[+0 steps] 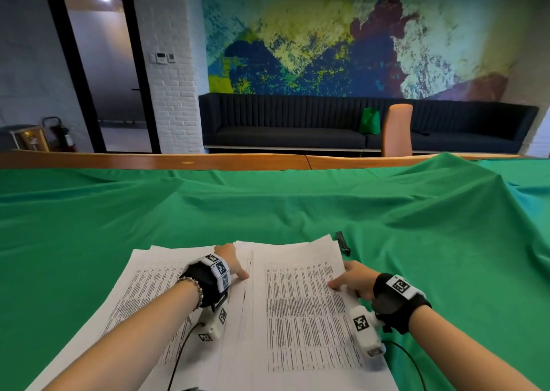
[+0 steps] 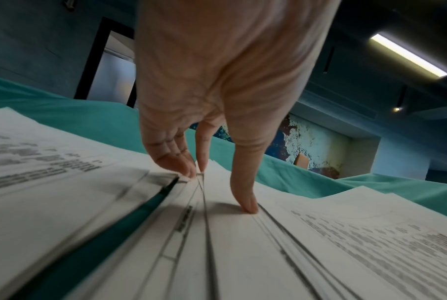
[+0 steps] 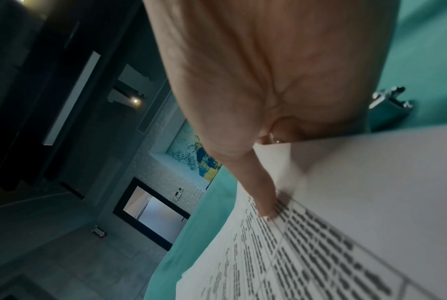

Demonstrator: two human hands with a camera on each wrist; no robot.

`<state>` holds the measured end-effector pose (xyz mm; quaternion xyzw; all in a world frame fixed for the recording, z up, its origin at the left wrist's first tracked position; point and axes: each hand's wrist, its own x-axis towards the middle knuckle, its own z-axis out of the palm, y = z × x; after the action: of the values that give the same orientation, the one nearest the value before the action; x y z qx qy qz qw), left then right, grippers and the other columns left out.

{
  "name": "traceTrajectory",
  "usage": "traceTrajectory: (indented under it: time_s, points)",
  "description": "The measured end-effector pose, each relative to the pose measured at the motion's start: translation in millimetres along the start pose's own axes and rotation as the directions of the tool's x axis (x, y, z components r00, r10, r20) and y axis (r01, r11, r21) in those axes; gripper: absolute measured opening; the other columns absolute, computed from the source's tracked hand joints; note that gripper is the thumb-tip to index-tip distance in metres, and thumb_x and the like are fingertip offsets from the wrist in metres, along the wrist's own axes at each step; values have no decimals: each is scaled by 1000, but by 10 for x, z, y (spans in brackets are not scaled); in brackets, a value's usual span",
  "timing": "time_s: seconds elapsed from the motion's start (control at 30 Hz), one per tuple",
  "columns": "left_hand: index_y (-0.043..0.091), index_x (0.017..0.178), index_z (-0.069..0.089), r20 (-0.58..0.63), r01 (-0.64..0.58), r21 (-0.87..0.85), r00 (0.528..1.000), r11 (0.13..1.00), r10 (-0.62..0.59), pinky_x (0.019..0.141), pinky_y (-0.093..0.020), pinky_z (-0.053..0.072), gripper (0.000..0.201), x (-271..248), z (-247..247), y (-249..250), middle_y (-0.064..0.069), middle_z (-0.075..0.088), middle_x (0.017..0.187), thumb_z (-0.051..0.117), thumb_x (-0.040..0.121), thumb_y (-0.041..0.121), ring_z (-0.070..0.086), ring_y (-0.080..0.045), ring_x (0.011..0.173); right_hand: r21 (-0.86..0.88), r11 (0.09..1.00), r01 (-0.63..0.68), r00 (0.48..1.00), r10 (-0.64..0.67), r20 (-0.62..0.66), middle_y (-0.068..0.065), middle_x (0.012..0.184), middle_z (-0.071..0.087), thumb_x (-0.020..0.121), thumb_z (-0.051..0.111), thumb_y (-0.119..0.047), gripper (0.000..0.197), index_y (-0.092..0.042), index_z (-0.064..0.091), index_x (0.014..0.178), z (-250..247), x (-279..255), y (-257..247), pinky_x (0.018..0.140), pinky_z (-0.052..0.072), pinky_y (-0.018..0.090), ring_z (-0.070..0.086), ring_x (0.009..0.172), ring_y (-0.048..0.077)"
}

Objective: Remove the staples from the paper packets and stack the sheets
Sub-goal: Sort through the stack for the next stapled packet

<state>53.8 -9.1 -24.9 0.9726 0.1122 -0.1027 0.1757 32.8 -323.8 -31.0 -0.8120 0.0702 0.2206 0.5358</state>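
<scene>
- Nearest me, the right-hand paper stack lies on the green-draped counter, long axis running away from me.
- My right hand pinches its right edge, thumb on top, fingers curled beneath.
- My left hand presses straight fingers on the overlapping sheets between both piles.
- The dark stapler-like tool sits beyond the far right corner, nearer my right hand.
</scene>
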Motion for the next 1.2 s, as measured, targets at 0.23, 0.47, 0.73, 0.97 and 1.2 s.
traceTrajectory:
  time_s: [0.23,0.47,0.73,0.97,1.2]
  points:
    - [4,121,56,-18,41,-64,999,997,-42,99,-40,45,74,38,38,-13,-12,53,124,85,65,42,46,-29,121,0,999,-33,999,33,16,13,107,71,84,63,10,24,-3,64,104,55,-4,-32,82,56,45,67,99,33]
    - [13,87,55,-227,-123,-234,971,965,69,76,-28,46,34,35,44,0,-5,60,99,84,71,21,54,-20,83,-13,999,-48,999,48,5,16,115,68,84,63,9,29,1,62,112,66,-16,-31,86,55,48,65,104,34]
    - [0,103,72,-276,-112,-462,961,880,-23,86,-25,47,27,60,34,17,-14,71,104,77,80,12,64,-26,98,7,999,-32,999,32,-7,16,114,69,86,63,7,31,2,61,116,32,23,5,86,55,47,67,102,34]
    - [5,89,60,120,140,-883,990,449,-72,61,-35,57,17,-137,60,33,-14,65,87,48,100,12,64,-21,61,146,986,85,995,-77,-59,14,115,67,93,53,5,24,-2,59,116,92,18,-10,73,56,37,68,95,28]
    - [12,112,59,242,101,-816,954,570,177,91,-49,52,37,-304,175,98,-11,67,118,77,80,19,65,-29,102,182,977,112,993,-106,-42,15,121,66,90,63,-4,33,-5,54,122,244,75,-43,88,53,47,66,103,30]
